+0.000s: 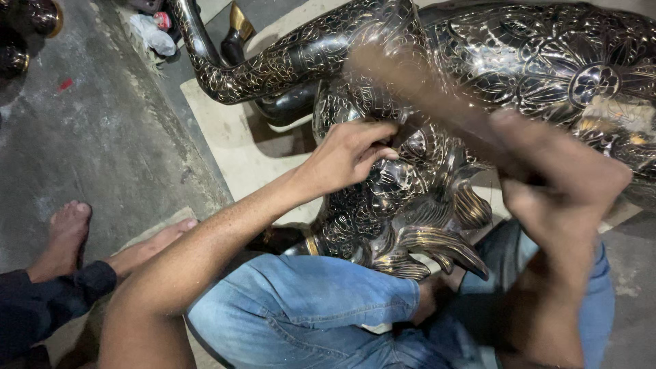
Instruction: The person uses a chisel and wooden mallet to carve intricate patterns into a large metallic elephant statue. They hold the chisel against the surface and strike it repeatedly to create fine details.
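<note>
A large black metal animal figure (pixel 547 61) with fine engraved floral lines fills the top and middle; its curved trunk (pixel 260 68) sweeps up to the left. My left hand (pixel 348 154) pinches a small thin tool against the figure's engraved head. My right hand (pixel 553 184) is blurred with motion and grips a brown wooden handle (pixel 417 89) that slants up to the left over the figure. My knees in blue jeans (pixel 307 307) sit under the figure's curled lower part (pixel 417 239).
Another person's bare feet (pixel 68 236) and dark trouser leg (pixel 41 307) rest on the grey concrete floor at the left. A pale mat (pixel 225 137) lies under the figure. Dark metal pieces (pixel 27 27) stand at the top left corner.
</note>
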